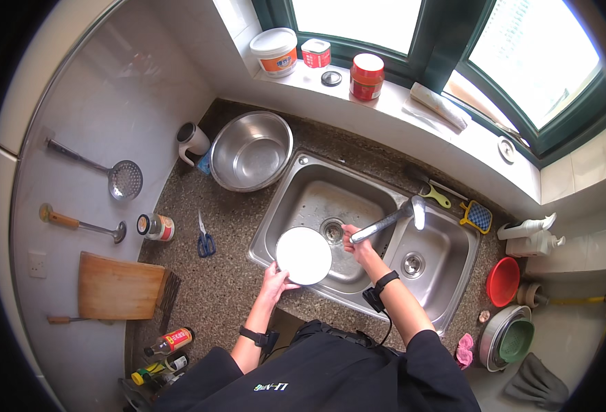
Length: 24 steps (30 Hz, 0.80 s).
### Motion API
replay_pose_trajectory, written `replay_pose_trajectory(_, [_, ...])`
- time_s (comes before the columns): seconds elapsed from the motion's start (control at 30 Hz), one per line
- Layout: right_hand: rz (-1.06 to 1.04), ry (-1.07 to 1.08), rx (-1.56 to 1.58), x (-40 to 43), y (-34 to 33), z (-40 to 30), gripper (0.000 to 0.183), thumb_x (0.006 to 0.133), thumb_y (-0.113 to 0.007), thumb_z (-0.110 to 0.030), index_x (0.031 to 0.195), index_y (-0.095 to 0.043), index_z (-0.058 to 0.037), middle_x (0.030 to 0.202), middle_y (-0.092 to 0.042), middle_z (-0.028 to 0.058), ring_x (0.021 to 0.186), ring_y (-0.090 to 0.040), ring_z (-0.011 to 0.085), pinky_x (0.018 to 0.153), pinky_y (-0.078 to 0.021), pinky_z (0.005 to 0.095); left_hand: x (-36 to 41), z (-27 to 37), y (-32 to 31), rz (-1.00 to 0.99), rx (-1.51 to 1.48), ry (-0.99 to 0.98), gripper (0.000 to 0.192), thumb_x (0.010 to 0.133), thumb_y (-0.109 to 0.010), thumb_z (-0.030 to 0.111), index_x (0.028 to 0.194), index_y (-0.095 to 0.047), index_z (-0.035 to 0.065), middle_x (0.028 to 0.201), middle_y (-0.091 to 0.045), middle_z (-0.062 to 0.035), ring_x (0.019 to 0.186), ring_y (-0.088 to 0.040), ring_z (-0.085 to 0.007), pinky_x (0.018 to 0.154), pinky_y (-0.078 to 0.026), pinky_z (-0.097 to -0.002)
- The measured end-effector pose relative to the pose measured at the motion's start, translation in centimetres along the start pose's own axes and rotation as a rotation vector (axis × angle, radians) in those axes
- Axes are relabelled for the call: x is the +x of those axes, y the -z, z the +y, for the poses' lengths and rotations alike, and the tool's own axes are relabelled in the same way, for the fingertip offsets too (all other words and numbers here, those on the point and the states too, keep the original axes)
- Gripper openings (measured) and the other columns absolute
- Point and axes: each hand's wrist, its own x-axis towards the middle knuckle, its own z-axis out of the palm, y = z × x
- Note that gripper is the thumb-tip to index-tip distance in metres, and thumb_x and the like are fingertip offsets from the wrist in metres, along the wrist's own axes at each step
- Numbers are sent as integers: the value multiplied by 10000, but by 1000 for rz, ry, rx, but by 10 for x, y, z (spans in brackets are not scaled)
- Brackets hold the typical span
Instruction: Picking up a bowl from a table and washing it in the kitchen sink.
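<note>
My left hand (276, 283) grips the near left rim of a round white plate (304, 256), which lies over the near left part of the larger basin of a steel double sink (329, 193). Over the same basin, my right hand (355, 242) is partly hidden under the spout of the metal faucet (385, 221), its fingers curled close to the drain strainer as seen from above. Whether it holds anything small cannot be told. No water is plainly seen running.
A steel bowl (252, 151) stands left of the sink, with scissors (205, 243) and a glass jar (156, 227) nearby. A wooden cutting board (120, 286) leans at the left wall. A red bowl (503, 281) and a green colander (516, 340) are at the right.
</note>
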Motion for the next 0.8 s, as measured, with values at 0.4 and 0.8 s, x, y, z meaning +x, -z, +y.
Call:
replay_pose_trajectory(0.4, [-45,118,-190,1,0,6,342,723,-593,-54,548,-314,-147,486,-278,-53,394,-223,71,377,-158,264,-1,1,-1,-7,5,-1,482,760,-424,-61,1227,-309,-34,1097,-506,-216,917,-598,-328,631,-573,-444])
replay_pose_trajectory(0.8, [-53,99,-9,-6,1,4,473,835,-564,-381,516,-275,-185,435,-227,-51,373,-195,80,368,-122,261,2,-1,2,-9,-24,-12,490,746,-401,-89,1225,-310,-40,1099,-480,-233,899,-592,-367,651,-559,-498])
